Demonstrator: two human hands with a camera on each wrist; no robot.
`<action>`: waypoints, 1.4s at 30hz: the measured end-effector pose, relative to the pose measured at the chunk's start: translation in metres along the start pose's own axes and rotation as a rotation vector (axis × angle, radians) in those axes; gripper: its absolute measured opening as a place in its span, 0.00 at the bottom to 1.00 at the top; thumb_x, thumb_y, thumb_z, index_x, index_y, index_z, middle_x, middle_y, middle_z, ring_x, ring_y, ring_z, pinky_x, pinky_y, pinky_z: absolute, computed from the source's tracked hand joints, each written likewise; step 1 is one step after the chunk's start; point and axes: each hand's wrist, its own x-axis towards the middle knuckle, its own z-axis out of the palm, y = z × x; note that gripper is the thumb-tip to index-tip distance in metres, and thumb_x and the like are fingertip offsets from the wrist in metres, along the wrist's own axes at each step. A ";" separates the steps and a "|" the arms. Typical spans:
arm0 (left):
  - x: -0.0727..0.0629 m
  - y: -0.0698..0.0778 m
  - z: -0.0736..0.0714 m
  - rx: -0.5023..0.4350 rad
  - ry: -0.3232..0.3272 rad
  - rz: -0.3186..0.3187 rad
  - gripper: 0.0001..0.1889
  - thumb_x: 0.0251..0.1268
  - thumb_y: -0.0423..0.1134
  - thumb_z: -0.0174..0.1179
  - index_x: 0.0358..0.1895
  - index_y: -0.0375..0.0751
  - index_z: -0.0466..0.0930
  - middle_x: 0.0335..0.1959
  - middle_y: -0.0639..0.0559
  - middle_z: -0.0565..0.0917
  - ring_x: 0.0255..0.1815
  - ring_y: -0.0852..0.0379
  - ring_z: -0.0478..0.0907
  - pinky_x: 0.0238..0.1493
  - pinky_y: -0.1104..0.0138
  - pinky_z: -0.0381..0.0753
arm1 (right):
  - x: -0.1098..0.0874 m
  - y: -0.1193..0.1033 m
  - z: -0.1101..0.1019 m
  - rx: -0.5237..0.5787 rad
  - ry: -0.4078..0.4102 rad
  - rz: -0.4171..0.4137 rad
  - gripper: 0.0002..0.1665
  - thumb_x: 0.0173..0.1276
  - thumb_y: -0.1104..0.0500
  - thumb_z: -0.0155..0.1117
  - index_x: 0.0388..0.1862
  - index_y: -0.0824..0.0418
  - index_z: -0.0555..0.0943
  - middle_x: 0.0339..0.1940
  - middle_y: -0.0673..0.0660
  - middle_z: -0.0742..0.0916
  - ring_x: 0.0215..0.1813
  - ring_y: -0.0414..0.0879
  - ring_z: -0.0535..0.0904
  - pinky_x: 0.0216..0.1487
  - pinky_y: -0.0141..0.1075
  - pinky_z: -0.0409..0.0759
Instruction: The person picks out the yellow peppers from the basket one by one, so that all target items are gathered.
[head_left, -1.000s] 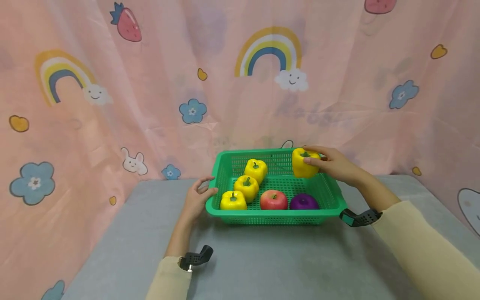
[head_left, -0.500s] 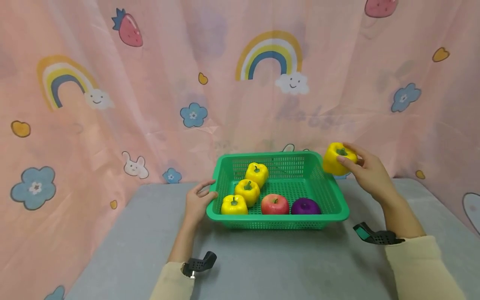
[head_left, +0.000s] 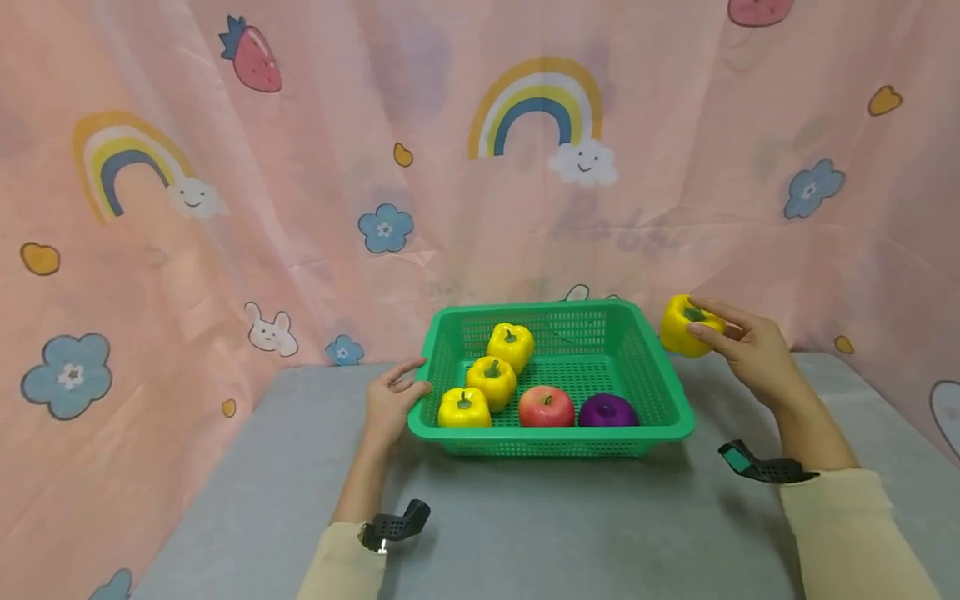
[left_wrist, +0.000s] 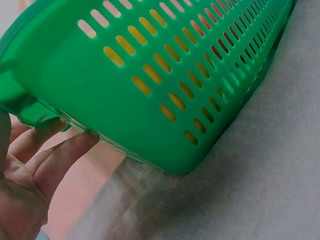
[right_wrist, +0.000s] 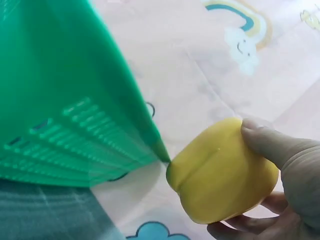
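My right hand (head_left: 757,350) grips a yellow bell pepper (head_left: 681,327) by its upper side, just beyond the right rim of a green plastic basket (head_left: 551,433). The right wrist view shows the thumb and curled fingers around this pepper (right_wrist: 220,175), close beside the basket's wall (right_wrist: 55,75). At the basket's left end, my left hand (head_left: 390,404) holds the rim; the left wrist view has its fingers (left_wrist: 75,145) against the outer wall. Inside lie three yellow peppers (head_left: 491,383) in a slanting row, a red apple (head_left: 547,407) and a round purple item (head_left: 608,411), partly hidden by the front rim.
The basket stands on a grey cloth-covered table (head_left: 555,525). Behind the table hangs a pink curtain (head_left: 300,183) printed with rainbows and flowers. Each wrist wears a black camera band (head_left: 397,525).
My right hand has carried the yellow bell pepper from over the basket's back right corner out past its right rim, then slightly lower. The left hand has stayed at the left rim.
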 end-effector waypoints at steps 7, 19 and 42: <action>0.002 0.002 -0.002 -0.020 -0.001 -0.022 0.24 0.59 0.31 0.64 0.62 0.44 0.83 0.55 0.35 0.86 0.37 0.59 0.89 0.33 0.69 0.84 | 0.000 0.015 -0.002 0.025 -0.002 0.030 0.31 0.77 0.49 0.59 0.75 0.54 0.71 0.70 0.67 0.73 0.46 0.25 0.75 0.44 0.16 0.75; 0.006 0.001 -0.008 -0.097 -0.012 -0.029 0.25 0.61 0.27 0.62 0.63 0.42 0.81 0.57 0.33 0.84 0.24 0.66 0.85 0.28 0.72 0.82 | -0.002 0.040 -0.002 -0.002 -0.013 0.128 0.36 0.77 0.42 0.56 0.76 0.58 0.69 0.74 0.75 0.70 0.44 0.20 0.71 0.41 0.16 0.76; 0.010 -0.012 -0.009 0.095 -0.105 -0.020 0.23 0.68 0.36 0.60 0.67 0.50 0.77 0.59 0.38 0.85 0.58 0.53 0.81 0.52 0.69 0.79 | -0.004 0.066 0.007 -0.051 -0.030 0.192 0.39 0.76 0.41 0.56 0.75 0.64 0.68 0.77 0.74 0.67 0.73 0.75 0.64 0.64 0.64 0.72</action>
